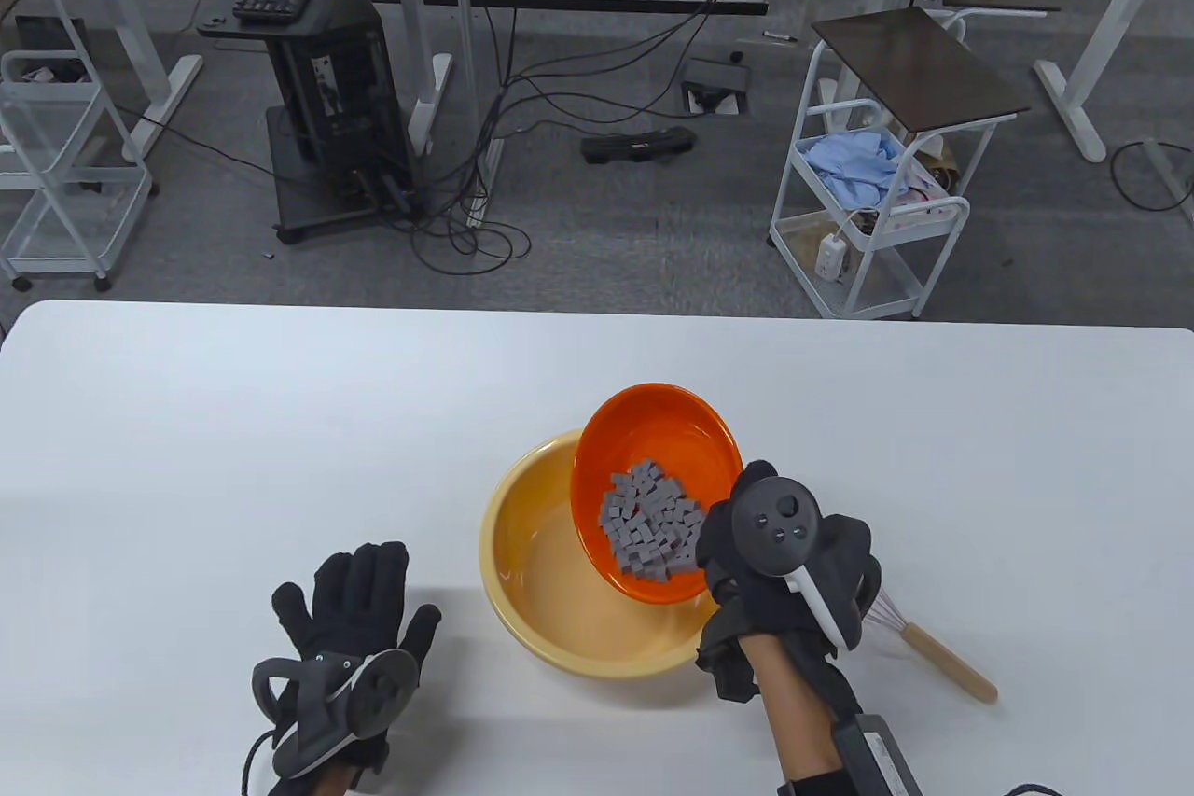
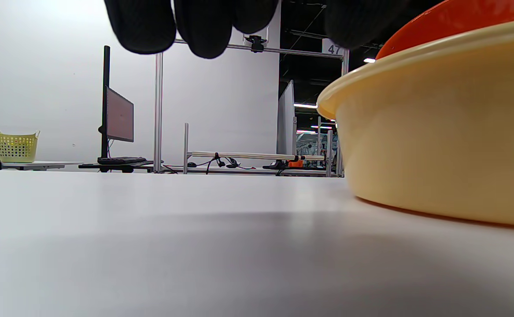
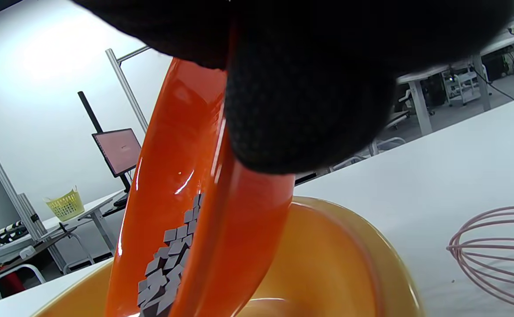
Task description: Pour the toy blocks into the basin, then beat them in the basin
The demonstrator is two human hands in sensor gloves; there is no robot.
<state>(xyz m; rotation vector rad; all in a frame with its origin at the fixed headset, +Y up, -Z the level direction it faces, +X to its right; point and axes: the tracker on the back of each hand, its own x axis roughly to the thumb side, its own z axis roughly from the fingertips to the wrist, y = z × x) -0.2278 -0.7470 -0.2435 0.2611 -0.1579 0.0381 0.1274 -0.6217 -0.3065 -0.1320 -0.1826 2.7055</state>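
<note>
Right hand [image 1: 779,553] tips orange bowl [image 1: 653,432] leftward over basin [image 1: 522,544].

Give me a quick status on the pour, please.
Right hand grips tilted orange bowl over yellow basin. Blocks inside bowl. Left hand flat on table. Whisk untouched.

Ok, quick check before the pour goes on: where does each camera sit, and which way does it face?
Table view: high above, facing down and forward at the white table; both gloved hands show, right hand gripping the tilted orange bowl over the yellow basin, left hand flat.
Left wrist view: at table level, facing the basin's outer wall; fingertips at top.
Right wrist view: under the right hand, facing the bowl and grey blocks; whisk at right.
All three share basin and bowl.
</note>
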